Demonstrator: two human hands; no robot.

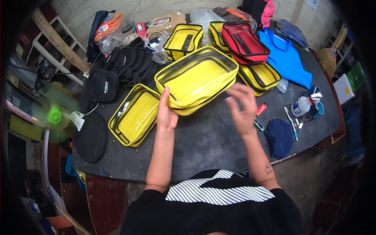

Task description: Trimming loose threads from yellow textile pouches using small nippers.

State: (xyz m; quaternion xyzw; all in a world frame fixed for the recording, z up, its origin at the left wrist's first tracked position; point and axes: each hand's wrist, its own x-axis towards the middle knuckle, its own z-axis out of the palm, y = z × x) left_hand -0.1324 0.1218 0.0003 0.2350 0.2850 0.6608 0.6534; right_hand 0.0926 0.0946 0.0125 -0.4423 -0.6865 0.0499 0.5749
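My left hand [167, 111] grips the near left corner of a large yellow pouch [199, 80] with a clear plastic top and black trim, holding it tilted above the table. My right hand [242, 105] is raised just off the pouch's right end, fingers apart and slightly blurred, with nothing in it. A second yellow pouch [135, 115] lies on the table beside my left hand. Beyond the held pouch stands a smaller yellow pouch [184, 42]. To the right, a red pouch [246, 44] rests on top of yellow ones [260, 77].
On the dark table [203, 145] at right are a navy cloth [279, 138], toothbrush [291, 123], spray bottle [305, 105], red-handled cutter [261, 109] and blue bag [284, 58]. Black bags [131, 68] pile at left, near a spinning green fan [55, 115].
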